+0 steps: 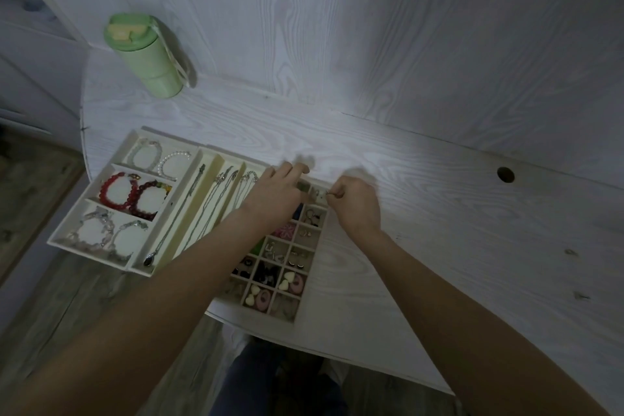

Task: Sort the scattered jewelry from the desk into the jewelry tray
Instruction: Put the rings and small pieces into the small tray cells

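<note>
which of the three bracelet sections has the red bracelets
The middle section on the tray's left side: it holds a red bracelet and a darker red one. The sections behind and in front of it hold only pale, clear or pearl-like ones.

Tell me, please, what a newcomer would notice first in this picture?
Two hands meet over the far end of the cream jewelry tray: the left hand rests there, the right hand pinches a small metal piece. Red bead bracelets glow at the left, a green bottle stands behind.
</note>
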Demonstrator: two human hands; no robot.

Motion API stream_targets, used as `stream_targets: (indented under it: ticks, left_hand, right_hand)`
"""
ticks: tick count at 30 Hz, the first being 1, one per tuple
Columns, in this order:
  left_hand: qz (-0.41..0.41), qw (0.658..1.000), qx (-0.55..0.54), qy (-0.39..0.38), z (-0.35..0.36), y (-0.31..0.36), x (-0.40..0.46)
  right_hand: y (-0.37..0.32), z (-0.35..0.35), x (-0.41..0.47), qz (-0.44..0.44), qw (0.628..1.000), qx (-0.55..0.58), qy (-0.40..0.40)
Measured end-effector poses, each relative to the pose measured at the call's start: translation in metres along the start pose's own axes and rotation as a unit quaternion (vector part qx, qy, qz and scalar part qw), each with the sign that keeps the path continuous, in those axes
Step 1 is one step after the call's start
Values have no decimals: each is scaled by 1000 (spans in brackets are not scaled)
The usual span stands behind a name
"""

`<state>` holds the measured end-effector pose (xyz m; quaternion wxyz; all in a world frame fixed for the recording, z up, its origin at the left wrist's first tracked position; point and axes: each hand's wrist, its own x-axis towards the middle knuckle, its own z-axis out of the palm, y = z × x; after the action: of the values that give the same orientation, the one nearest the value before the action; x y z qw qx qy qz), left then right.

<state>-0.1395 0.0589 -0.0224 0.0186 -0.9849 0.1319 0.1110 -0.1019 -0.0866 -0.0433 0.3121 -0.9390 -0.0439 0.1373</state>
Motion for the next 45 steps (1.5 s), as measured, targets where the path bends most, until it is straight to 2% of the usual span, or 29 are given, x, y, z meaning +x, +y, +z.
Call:
stream_targets:
  ticks: [8, 11, 14, 19, 24, 28, 32, 42, 43, 45]
  left_hand:
    - [-14, 1000, -26, -3, 0, 0, 1]
    - [-23, 999, -43, -6, 1, -2, -1]
    - [-25, 998, -49, -11, 1, -2, -1]
    - [-28, 998, -48, -18, 2, -3, 1]
    - [-31, 999, -37, -7, -1, 0, 1]
    - [-37, 999, -17, -3, -2, 4, 2]
    - [-45, 999, -19, -9, -2, 6, 2]
    - [-39, 999, -22, -25, -5, 8, 0]
    - [-42, 998, -28, -29, -4, 8, 0]
    - [-52, 996, -61, -35, -4, 8, -1]
  right_hand:
    - [-5, -8, -6, -140, 971, -191, -20]
    - [-8, -12, -6, -171, 954, -240, -54]
    - [-8, -15, -6, -169, 945, -263, -94]
    - [1, -23, -7, -142, 965, -203, -86]
    - [-6, -22, -8, -157, 930, -306, -127]
    - [-15, -19, -10, -175, 892, -398, -123]
    - [-21, -19, -13, -178, 878, -426, -126]
    - [-19, -18, -17, -161, 897, -386, -141]
    - [-17, -17, -16, -158, 905, -369, -138]
    - [-15, -19, -15, -128, 946, -269, -125]
